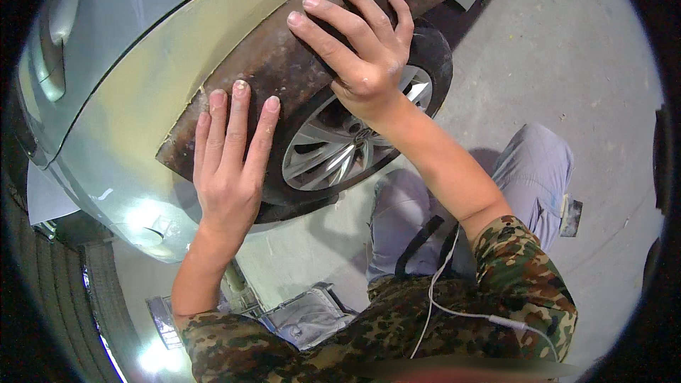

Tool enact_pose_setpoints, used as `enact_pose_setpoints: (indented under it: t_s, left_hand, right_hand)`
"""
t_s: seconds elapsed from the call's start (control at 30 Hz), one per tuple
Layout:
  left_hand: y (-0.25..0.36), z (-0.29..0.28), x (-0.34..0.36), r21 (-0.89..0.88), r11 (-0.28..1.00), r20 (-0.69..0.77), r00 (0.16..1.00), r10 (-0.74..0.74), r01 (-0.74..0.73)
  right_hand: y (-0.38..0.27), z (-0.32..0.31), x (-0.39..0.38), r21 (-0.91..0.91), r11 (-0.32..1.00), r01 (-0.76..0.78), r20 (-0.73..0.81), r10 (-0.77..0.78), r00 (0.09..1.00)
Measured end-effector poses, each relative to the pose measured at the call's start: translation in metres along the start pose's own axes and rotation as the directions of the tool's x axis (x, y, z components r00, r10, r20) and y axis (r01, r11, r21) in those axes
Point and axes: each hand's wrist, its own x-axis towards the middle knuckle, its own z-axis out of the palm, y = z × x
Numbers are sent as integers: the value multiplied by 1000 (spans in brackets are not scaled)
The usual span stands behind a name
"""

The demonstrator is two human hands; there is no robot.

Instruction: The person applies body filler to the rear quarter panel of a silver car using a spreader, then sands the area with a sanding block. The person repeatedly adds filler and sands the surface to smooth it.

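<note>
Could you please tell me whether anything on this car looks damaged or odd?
Yes: the car's body panel has a blotchy yellowish patch near the wheel, unlike the surrounding silvery paint. The brown sheet under the left hand and right hand looks stained and rough-edged.

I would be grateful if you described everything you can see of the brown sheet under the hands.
The brown sheet is long and narrow, with mottled, rusty-looking dark patches and a pale, uneven upper edge; its material is unclear. It lies slantwise along the car panel, lower left to upper right, beside the wheel. The left hand touches its lower-left part with extended fingers; the right hand spreads over it farther toward the upper right.
</note>
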Motion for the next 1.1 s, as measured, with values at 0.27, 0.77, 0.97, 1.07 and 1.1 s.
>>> enact_pose_setpoints:
  t_s: [0.27, 0.77, 0.97, 1.07, 1.1]
  left_hand:
    - [16, -6, -4, -75, 997, 61, 998, -6, 10]
    - [-9, -19, 12, 55, 998, 27, 999, 41, -42]
    - [-3, 3, -1, 9, 999, 15, 999, 34, -35]
    - [3, 10, -5, -30, 999, 14, 1000, 24, -23]
    - [5, 11, -6, -40, 999, 21, 1000, 23, -23]
  right_hand:
    - [0, -13, -14, 1, 999, -34, 54, 34, 998]
    - [-6, 3, 16, 5, 999, -44, -75, 45, 996]
    - [-3, 5, -5, 10, 999, -41, -38, 42, 998]
    - [2, 6, -15, 19, 999, -29, -21, 30, 999]
    - [3, 4, -18, 23, 999, -27, -20, 28, 999]
